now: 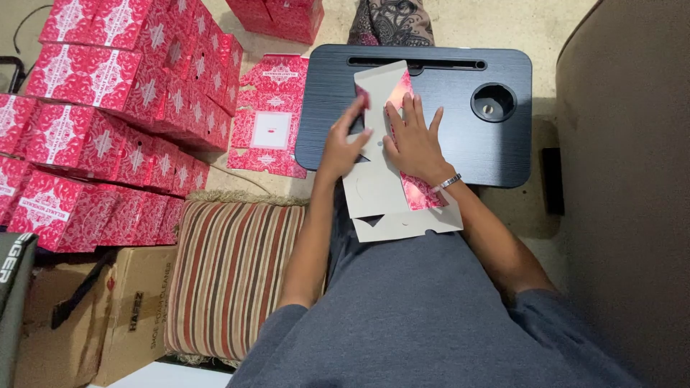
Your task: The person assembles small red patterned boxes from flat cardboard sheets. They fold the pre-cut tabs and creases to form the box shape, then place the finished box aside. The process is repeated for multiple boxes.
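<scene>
While the flat box blank lies grey side up on the black lap desk, I see my right hand pressing it, fingers spread. My left hand pinches its left flap; fingertips are hidden. Finished red boxes are stacked far left, partly cut off.

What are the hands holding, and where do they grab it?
A flat grey-and-red cardboard box blank. The left hand pinches its left edge; the right hand presses flat on its middle.
</scene>
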